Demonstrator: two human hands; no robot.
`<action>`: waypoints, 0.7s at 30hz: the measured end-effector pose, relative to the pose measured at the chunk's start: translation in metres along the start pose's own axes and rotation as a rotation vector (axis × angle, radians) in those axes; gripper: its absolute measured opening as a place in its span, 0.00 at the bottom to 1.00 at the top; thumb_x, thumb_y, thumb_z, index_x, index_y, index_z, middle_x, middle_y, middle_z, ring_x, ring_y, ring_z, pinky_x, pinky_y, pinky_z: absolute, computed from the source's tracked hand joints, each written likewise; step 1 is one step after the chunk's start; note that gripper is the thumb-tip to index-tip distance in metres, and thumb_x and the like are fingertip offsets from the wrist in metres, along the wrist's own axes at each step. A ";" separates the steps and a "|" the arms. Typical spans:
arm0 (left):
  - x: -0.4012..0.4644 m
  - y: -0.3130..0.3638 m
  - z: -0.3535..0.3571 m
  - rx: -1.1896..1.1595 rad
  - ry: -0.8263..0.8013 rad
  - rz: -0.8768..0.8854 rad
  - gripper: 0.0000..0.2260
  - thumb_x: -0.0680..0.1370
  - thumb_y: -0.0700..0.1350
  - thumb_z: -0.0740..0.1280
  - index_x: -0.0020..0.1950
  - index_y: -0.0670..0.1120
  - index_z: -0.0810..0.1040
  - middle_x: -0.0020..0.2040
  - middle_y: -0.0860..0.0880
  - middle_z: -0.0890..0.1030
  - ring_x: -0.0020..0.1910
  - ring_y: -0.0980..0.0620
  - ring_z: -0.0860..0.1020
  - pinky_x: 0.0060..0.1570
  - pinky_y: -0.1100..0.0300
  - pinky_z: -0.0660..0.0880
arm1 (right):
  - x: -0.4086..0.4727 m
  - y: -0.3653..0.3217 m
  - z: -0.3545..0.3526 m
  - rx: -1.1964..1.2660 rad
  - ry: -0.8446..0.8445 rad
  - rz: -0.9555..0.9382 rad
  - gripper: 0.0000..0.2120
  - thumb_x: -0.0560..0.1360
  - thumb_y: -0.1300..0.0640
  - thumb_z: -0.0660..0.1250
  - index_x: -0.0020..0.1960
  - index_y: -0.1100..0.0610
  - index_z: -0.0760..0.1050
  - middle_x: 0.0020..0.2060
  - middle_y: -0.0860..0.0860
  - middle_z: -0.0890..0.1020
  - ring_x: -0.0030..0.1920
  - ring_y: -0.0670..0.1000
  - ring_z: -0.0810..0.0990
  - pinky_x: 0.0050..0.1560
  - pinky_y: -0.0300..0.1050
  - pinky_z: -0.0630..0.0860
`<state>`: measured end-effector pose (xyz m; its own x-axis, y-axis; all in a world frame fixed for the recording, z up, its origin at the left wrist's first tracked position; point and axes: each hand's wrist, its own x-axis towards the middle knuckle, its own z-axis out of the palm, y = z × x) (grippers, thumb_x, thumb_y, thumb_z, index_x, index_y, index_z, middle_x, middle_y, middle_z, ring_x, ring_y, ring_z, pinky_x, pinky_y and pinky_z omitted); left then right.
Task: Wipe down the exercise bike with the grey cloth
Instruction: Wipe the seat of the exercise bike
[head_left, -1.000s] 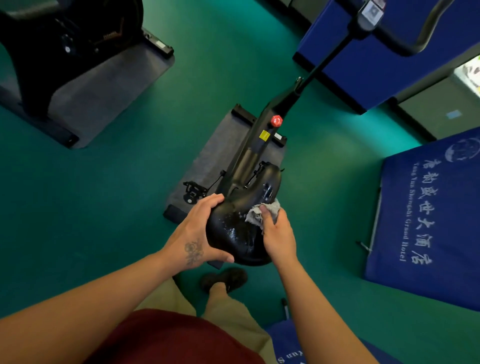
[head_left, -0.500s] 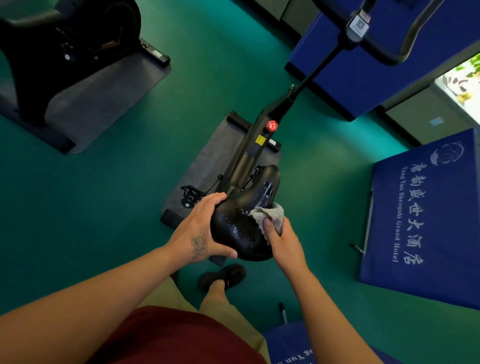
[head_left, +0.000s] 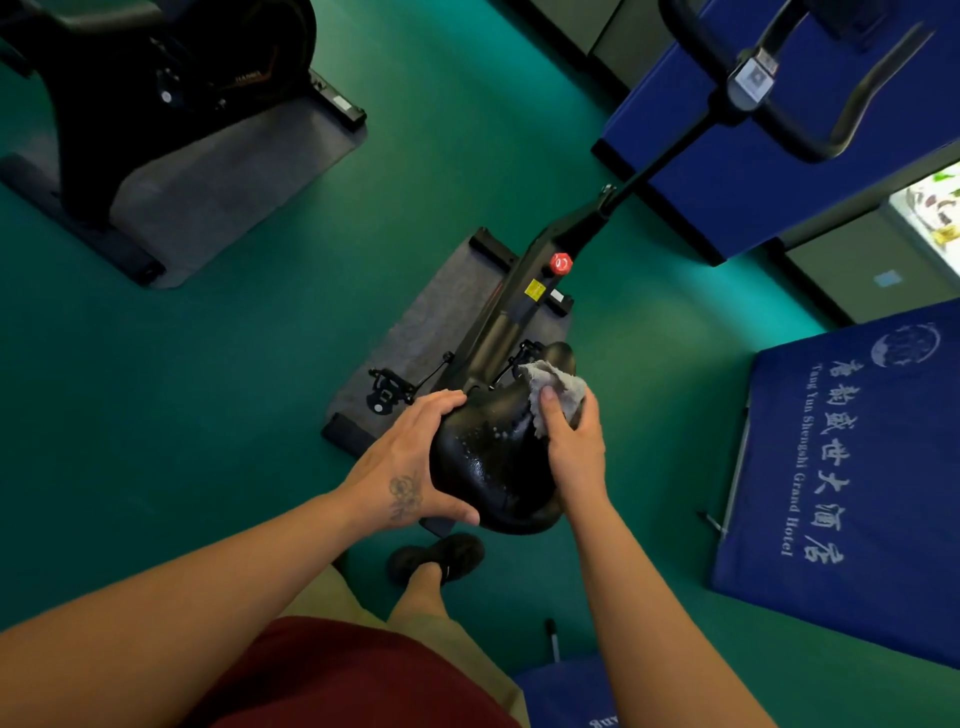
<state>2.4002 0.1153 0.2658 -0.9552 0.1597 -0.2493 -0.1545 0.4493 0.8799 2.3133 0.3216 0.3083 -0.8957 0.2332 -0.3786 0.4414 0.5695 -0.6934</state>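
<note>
A black exercise bike (head_left: 514, 306) stands on a grey mat, seen from above, with a red knob on its frame. Its black saddle (head_left: 488, 467) is wet with droplets. My left hand (head_left: 410, 467) grips the saddle's left side, thumb curled under the rear edge. My right hand (head_left: 571, 441) holds the grey cloth (head_left: 556, 384) bunched against the saddle's right side near the nose, with the thumb pressing on the cloth.
A second black bike (head_left: 171, 88) stands on its own mat at the upper left. Blue cloth-covered tables (head_left: 852, 467) stand at the right and upper right. The bike's handlebar (head_left: 779, 114) rises at the top right. My shoe (head_left: 436, 558) stands on the green floor below the saddle.
My right hand has slid the cloth forward along the saddle's right side toward the nose. My left hand has kept its grip on the saddle.
</note>
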 end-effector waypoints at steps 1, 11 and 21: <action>0.000 0.000 0.000 -0.003 -0.001 0.000 0.62 0.57 0.68 0.86 0.84 0.60 0.56 0.83 0.63 0.56 0.79 0.62 0.58 0.79 0.54 0.61 | -0.002 0.003 -0.003 -0.017 -0.010 -0.019 0.27 0.80 0.36 0.67 0.76 0.43 0.70 0.68 0.46 0.80 0.69 0.53 0.78 0.67 0.50 0.72; 0.001 -0.003 0.000 -0.028 -0.014 0.001 0.63 0.57 0.71 0.84 0.83 0.62 0.55 0.83 0.63 0.55 0.82 0.58 0.58 0.81 0.45 0.64 | -0.005 -0.013 0.002 0.005 0.014 0.013 0.39 0.81 0.30 0.46 0.84 0.50 0.60 0.81 0.51 0.67 0.81 0.54 0.64 0.79 0.49 0.59; 0.001 -0.006 0.001 -0.021 -0.005 0.020 0.62 0.57 0.70 0.85 0.84 0.60 0.56 0.83 0.62 0.56 0.83 0.60 0.56 0.82 0.53 0.59 | -0.006 0.006 -0.002 0.050 0.027 -0.049 0.31 0.79 0.43 0.72 0.77 0.53 0.66 0.73 0.50 0.76 0.69 0.45 0.76 0.66 0.41 0.68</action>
<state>2.4004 0.1139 0.2601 -0.9570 0.1728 -0.2332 -0.1405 0.4271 0.8932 2.3213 0.3253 0.3079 -0.9170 0.2279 -0.3273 0.3988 0.5405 -0.7409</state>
